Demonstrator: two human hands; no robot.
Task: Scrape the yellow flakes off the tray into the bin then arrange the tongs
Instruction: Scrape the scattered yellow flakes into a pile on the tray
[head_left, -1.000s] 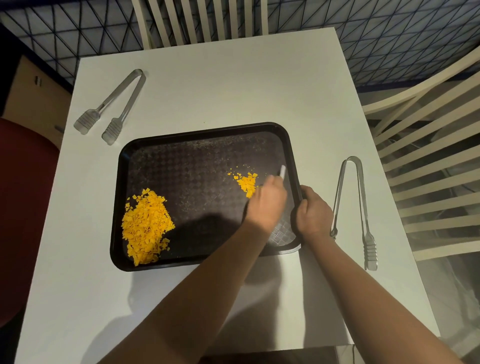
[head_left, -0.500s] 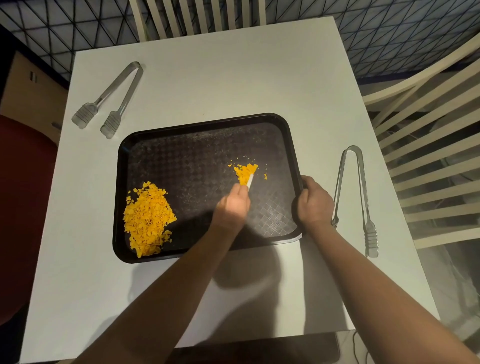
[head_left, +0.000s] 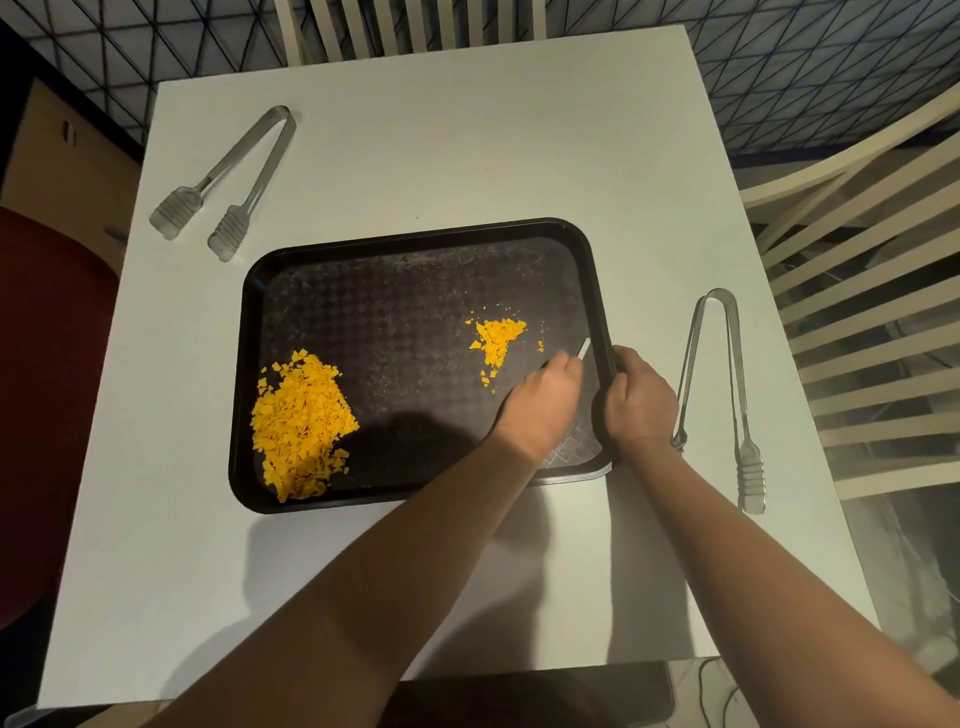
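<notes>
Flakes being gathered on a steadied tray, no bin in sight

The white counter carries a black tray; the right hand grips its right rim, likely to steady it, while the left hand pinches a thin white scraper just right of the small flake patch. The large flake pile sits near-left. Two tongs lie on the counter either side, untouched. The scraper's lower part is hidden in the fingers.
</notes>
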